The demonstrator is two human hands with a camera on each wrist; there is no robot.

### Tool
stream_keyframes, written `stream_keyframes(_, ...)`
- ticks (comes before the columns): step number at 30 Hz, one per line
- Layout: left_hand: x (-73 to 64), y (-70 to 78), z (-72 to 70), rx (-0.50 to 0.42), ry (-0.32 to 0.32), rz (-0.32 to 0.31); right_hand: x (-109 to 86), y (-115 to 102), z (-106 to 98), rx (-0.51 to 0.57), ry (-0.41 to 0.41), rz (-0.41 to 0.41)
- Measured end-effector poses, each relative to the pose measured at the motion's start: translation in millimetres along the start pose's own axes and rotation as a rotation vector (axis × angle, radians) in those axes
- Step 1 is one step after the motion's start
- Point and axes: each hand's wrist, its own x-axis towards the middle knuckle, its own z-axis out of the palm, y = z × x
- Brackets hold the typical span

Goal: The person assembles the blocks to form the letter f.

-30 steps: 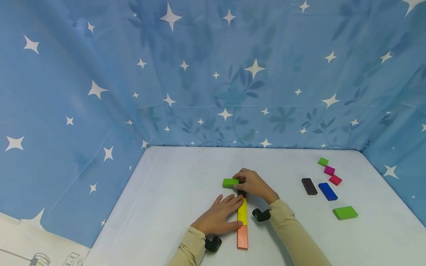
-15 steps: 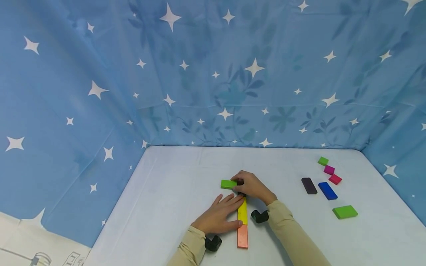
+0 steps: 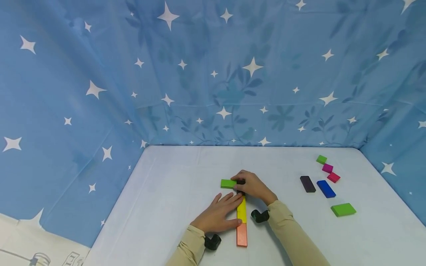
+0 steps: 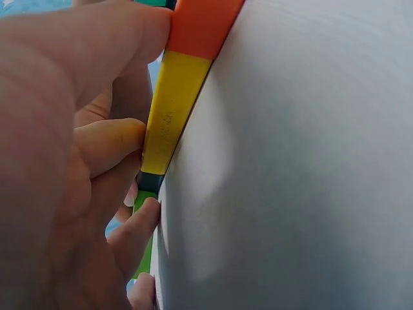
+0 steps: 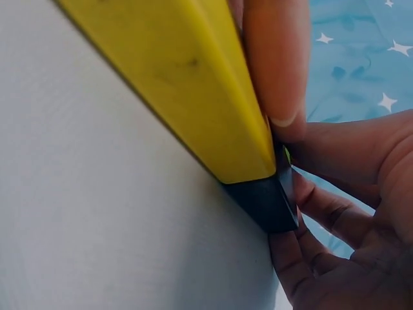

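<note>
A row of flat blocks runs away from me on the white table: an orange block [image 3: 242,235] nearest, a yellow block [image 3: 241,210] beyond it, then a black block [image 5: 261,203]. Crosswise at the far end, pointing left, lies a green block [image 3: 227,183]. My left hand [image 3: 217,216] rests along the row's left side with fingers spread, its thumb and a fingertip touching the blocks. With thumb and fingers, my right hand [image 3: 254,186] pinches the black block where it meets the green one. That hand covers much of the black block in the head view.
On the right lie another black block [image 3: 307,184], a blue block [image 3: 326,188] and a larger green block [image 3: 343,209]. Behind them sit small green [image 3: 321,159], magenta [image 3: 327,168] and red [image 3: 333,177] blocks. A blue starry curtain [image 3: 199,92] borders the table.
The right hand and the crosswise green block have shifted slightly left and nearer. The left hand keeps its place along the row. The head view has tilted a little.
</note>
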Motion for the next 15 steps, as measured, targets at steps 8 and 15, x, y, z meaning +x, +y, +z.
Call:
stream_keyframes(8, -0.6, 0.7, 1.5, 0.012, 0.017, 0.007, -3.8, 4.0, -0.4, -0.007, 0.020, -0.027)
stream_keyframes(15, -0.3, 0.2, 1.6, 0.019, 0.015, 0.001, -10.8, 3.9, -0.9, 0.042, 0.057, -0.044)
